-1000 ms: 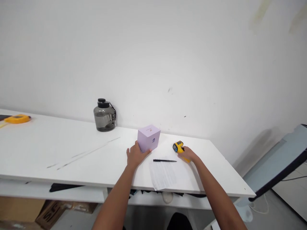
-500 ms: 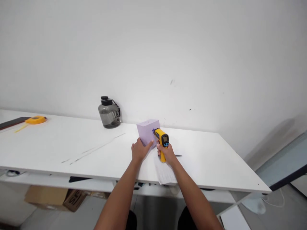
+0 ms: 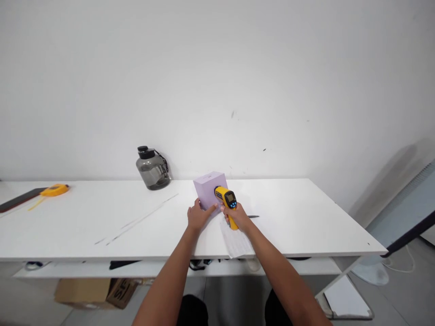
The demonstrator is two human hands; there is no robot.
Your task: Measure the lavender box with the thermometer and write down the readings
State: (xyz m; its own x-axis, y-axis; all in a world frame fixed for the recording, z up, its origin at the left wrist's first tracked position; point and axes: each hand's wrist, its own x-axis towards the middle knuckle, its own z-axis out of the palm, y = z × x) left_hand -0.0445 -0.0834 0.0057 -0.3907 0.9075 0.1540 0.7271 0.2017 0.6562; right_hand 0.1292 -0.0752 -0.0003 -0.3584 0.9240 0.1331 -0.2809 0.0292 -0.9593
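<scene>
Lilac box [image 3: 208,189] under left hand [image 3: 197,216], right hand [image 3: 238,216] gripping yellow thermometer gun [image 3: 227,201]

The right hand [image 3: 238,216] has lifted the yellow thermometer gun [image 3: 227,202] off the table. Its nose now sits against the lilac box [image 3: 208,189], just beyond the left hand's [image 3: 197,216] fingertips.

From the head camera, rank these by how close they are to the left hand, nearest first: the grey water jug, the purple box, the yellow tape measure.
1. Purple box: touching the left hand, just beyond its fingers.
2. Grey water jug: farther back and to the left, by the wall.
3. Yellow tape measure: far left end of the table.
</scene>
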